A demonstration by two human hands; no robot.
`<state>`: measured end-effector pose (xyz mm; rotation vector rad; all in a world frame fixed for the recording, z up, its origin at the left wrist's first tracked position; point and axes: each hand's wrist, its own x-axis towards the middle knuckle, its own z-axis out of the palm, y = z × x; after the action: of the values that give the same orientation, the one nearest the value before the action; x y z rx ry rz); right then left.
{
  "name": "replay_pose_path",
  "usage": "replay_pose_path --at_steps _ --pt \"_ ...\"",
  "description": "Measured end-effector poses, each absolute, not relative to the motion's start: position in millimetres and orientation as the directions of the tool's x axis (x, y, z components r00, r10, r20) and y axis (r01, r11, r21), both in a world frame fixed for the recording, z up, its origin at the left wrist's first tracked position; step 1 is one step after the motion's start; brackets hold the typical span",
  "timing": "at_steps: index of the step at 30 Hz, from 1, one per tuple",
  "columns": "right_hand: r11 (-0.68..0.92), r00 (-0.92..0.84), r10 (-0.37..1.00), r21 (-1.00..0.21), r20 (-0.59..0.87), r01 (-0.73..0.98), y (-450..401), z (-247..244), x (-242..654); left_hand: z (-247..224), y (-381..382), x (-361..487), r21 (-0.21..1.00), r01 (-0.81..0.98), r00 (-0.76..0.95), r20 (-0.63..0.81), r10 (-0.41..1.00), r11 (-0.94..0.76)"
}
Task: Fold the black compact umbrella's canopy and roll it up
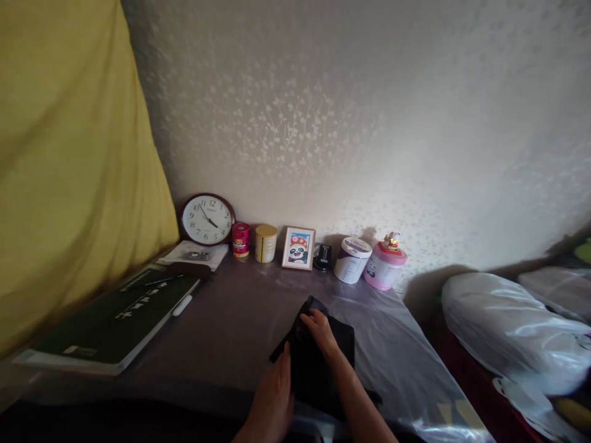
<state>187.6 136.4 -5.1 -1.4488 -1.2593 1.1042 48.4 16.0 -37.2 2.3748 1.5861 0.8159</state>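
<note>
A black cloth-like item [314, 375] lies on the covered table just in front of me, with a raised or folded part at its top end. My right hand [319, 329] rests over that raised part, its fingers bent against the black material. Along the item's left edge is my left hand [276, 384], upright on its side with the fingers stretched out and touching the material. The black surface is too dark to make out its folds.
A clock [207, 219], red tin [241, 240], yellow tin [266, 243], framed panda picture [298, 248], white tub [352, 261] and pink tub [385, 266] line the wall. A large green book [115, 320] lies left; plastic bags [512, 326] are right of the table [221, 326].
</note>
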Motion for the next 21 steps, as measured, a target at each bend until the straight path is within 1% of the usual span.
replay_pose_path --at_steps 2,3,4,5,7,10,12,16,18,21 --pt "-0.096 0.048 0.995 -0.975 -0.089 0.202 135 -5 188 -26 9 43 0.493 0.768 0.293 0.299 0.908 -0.41" --pt "-0.1 0.032 0.995 -0.975 -0.095 0.2 134 -3 188 -21 6 42 0.509 0.766 0.293 0.266 0.918 -0.392" --pt "-0.103 0.019 0.995 -0.976 -0.101 0.194 132 -1 187 -17 3 41 0.499 0.783 0.294 0.231 0.928 -0.372" --pt "-0.104 0.007 0.994 -0.977 -0.105 0.186 129 2 187 -14 1 41 0.467 0.808 0.299 0.202 0.932 -0.36" --pt "-0.098 -0.015 0.995 -0.98 -0.102 0.171 125 7 186 -10 -1 42 0.364 0.863 0.315 0.154 0.936 -0.35" --pt "-0.072 -0.046 0.996 -0.981 -0.081 0.178 120 12 186 -11 -1 45 0.226 0.907 0.336 0.119 0.934 -0.355" --pt "-0.044 -0.071 0.996 -0.982 -0.058 0.184 119 13 186 -14 0 45 0.189 0.922 0.317 0.132 0.939 -0.338" --pt "0.06 -0.132 0.991 -0.973 0.031 0.223 115 9 186 -17 -2 39 0.189 0.931 0.282 0.172 0.944 -0.313" --pt "0.153 -0.172 0.98 -0.941 0.104 0.302 112 8 186 -15 -2 37 0.184 0.933 0.267 0.218 0.939 -0.308" --pt "0.296 -0.252 0.947 -0.842 0.199 0.451 105 9 186 -9 2 39 0.187 0.924 0.253 0.356 0.9 -0.334"
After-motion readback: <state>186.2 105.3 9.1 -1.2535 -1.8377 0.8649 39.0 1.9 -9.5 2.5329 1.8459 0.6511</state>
